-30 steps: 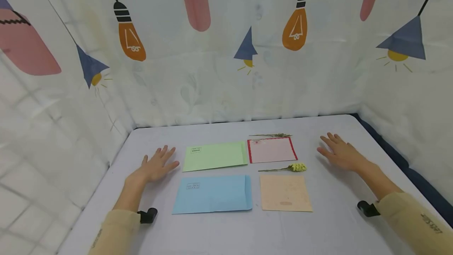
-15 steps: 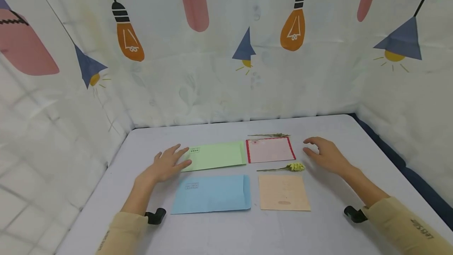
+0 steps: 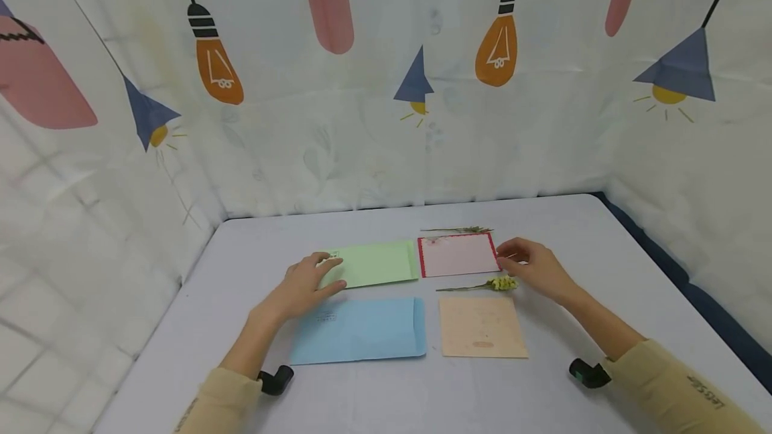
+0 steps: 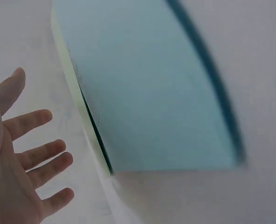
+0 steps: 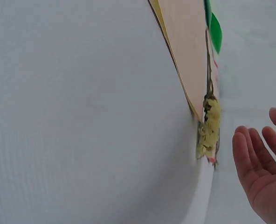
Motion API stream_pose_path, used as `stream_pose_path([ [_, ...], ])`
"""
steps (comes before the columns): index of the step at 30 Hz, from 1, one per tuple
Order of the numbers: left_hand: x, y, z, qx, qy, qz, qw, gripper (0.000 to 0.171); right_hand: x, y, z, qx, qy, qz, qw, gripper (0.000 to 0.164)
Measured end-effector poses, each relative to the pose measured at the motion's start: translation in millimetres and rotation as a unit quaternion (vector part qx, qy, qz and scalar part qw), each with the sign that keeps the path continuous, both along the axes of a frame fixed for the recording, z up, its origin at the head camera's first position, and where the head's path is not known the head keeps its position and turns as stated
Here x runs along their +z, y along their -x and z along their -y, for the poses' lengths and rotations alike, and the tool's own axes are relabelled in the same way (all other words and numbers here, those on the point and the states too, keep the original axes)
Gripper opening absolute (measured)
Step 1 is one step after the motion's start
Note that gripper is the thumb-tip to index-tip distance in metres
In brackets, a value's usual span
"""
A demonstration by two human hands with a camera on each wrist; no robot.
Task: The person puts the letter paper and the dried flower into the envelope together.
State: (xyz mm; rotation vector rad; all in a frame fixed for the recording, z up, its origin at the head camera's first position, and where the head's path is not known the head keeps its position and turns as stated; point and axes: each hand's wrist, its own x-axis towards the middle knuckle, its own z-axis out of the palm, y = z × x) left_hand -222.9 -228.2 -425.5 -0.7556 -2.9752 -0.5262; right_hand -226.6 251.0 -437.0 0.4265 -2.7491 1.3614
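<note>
My left hand (image 3: 309,286) is over the left end of a light green envelope (image 3: 376,263), covering part of its printed stamp box. Its fingers are spread and hold nothing; whether they touch the paper I cannot tell. At the right edge of a pink card with a red border (image 3: 460,255) is my right hand (image 3: 539,268). Thumb and fingers stand apart in the right wrist view, where nothing shows between them. Just left of that hand lies a dried yellow flower stem (image 3: 502,283). A blue envelope (image 3: 362,330) lies in front of the green one.
A tan envelope (image 3: 482,328) lies on the white table (image 3: 374,397), right of the blue one. Behind the pink card is a thin dried green sprig (image 3: 467,229). A patterned curtain (image 3: 289,146) stands behind the table.
Both hands have moved inward: the left rightward over the green envelope, the right leftward to the pink card's edge. My right fingers have bent from a wider spread. The papers have stayed put.
</note>
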Motion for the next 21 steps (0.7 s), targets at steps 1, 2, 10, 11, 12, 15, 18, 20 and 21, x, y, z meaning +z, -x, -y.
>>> stream_pose_path([
  [1, -0.8, -1.4, -2, -0.005, -0.009, -0.001, 0.9999, 0.059, -0.4, -0.6, 2, 0.003, 0.013, 0.011, 1.0, 0.031],
  [2, -1.2, -3.0, -5, -0.01, -0.017, -0.001, 0.9998, 0.058, -0.9, -1.2, 5, 0.007, 0.026, 0.021, 0.999, 0.032],
  [10, -4.7, -13.0, -28, -0.056, -0.05, 0.011, 0.9971, 0.057, -1.6, -4.0, 20, 0.043, 0.112, 0.089, 0.989, 0.04],
  [11, -4.7, -14.3, -31, -0.058, -0.049, 0.016, 0.997, 0.058, -1.3, -4.7, 22, 0.049, 0.121, 0.094, 0.987, 0.041],
  [12, -4.7, -15.7, -34, -0.059, -0.049, 0.022, 0.9968, 0.058, -1.0, -5.5, 24, 0.055, 0.128, 0.097, 0.986, 0.041],
  [15, -4.1, -20.0, -41, -0.061, -0.047, 0.044, 0.9961, 0.061, -0.4, -8.1, 31, 0.069, 0.143, 0.103, 0.982, 0.042],
  [18, -3.1, -24.2, -49, -0.069, -0.037, 0.066, 0.9947, 0.067, -1.4, -10.0, 38, 0.079, 0.157, 0.112, 0.978, 0.042],
  [20, -2.2, -27.0, -53, -0.074, -0.029, 0.081, 0.9936, 0.072, -2.8, -10.9, 43, 0.083, 0.166, 0.125, 0.975, 0.041],
  [21, -1.6, -28.3, -55, -0.077, -0.024, 0.087, 0.9929, 0.074, -3.5, -11.4, 46, 0.086, 0.169, 0.131, 0.973, 0.04],
])
